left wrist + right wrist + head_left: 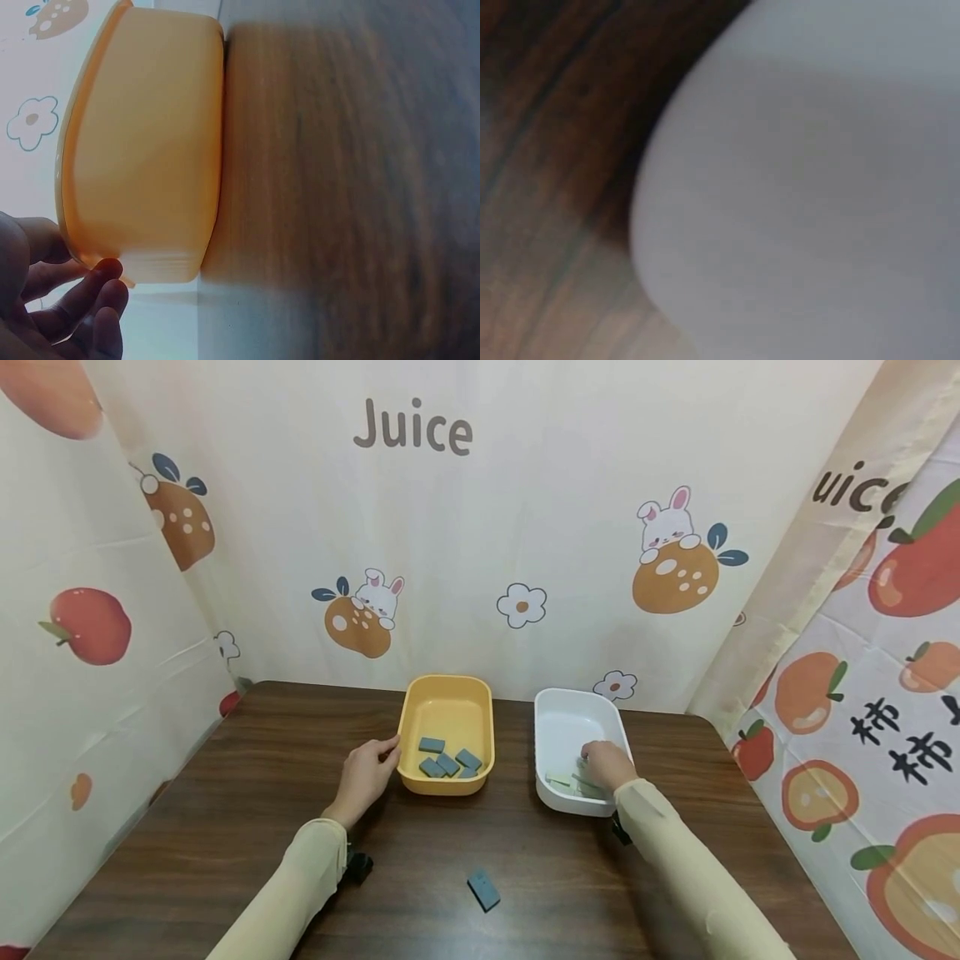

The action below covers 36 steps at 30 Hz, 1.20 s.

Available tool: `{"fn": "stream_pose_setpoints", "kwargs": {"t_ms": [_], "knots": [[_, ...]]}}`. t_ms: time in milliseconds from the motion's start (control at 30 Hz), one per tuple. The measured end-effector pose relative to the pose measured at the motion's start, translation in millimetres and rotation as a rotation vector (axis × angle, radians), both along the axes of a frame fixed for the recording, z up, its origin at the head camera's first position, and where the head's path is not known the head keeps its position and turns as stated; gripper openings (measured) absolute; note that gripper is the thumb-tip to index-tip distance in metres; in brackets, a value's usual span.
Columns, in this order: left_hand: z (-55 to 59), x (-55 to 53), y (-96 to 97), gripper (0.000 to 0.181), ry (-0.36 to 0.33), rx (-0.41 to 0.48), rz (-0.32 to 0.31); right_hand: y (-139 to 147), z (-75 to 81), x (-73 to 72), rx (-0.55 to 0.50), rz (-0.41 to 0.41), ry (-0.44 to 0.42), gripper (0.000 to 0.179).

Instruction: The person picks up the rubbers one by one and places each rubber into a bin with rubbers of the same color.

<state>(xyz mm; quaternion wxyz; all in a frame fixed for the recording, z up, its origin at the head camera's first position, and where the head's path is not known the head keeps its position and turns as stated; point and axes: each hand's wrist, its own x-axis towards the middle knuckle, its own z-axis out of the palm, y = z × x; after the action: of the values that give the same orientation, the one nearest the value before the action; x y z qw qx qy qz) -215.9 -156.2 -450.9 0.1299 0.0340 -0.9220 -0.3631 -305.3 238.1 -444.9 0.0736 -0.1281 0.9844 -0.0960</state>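
A yellow plastic bin (pixel 447 787) holds several blue-grey blocks (pixel 447 765). My left hand (pixel 366 781) is at its left side, and in the left wrist view the thumb and fingers (pixel 71 311) pinch the rim. To the right stands a white plastic bin (pixel 573 806) with several pale green pieces (pixel 573 785) inside. Into it reaches my right hand (pixel 609 765), fingers bent down near those pieces; whether they hold one is hidden. The right wrist view shows only the blurred outer wall of the white bin (pixel 795 195) and some table.
One more blue-grey block (pixel 483 891) lies on the brown wooden table (pixel 420 852), in front of the bins. A patterned curtain (pixel 517 510) hangs right behind the table and along both sides. A gap of bare tabletop separates the two bins.
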Motion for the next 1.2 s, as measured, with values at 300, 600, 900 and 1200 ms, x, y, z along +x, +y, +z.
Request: {"fn": "stream_pose_setpoints", "kwargs": {"t_ms": [300,600,900,1200], "knots": [[-1.1,-2.4,1.0,0.034,-0.004,0.009,0.008,-3.8,6.5,1.0,0.144,0.054,-0.008,0.012],[-2.7,-0.9,-0.2,0.034,-0.008,0.006,0.014,-7.6,20.9,12.0,0.095,-0.036,-0.006,0.012],[-0.4,-1.9,-0.4,0.033,-0.005,-0.002,0.018,-3.2,36.4,19.4,-0.036,-0.038,0.083,0.021],[-1.2,-1.3,-0.8,0.033,-0.009,-0.002,0.013,6.0,38.6,26.8,-0.157,-0.057,0.119,0.025]]}}
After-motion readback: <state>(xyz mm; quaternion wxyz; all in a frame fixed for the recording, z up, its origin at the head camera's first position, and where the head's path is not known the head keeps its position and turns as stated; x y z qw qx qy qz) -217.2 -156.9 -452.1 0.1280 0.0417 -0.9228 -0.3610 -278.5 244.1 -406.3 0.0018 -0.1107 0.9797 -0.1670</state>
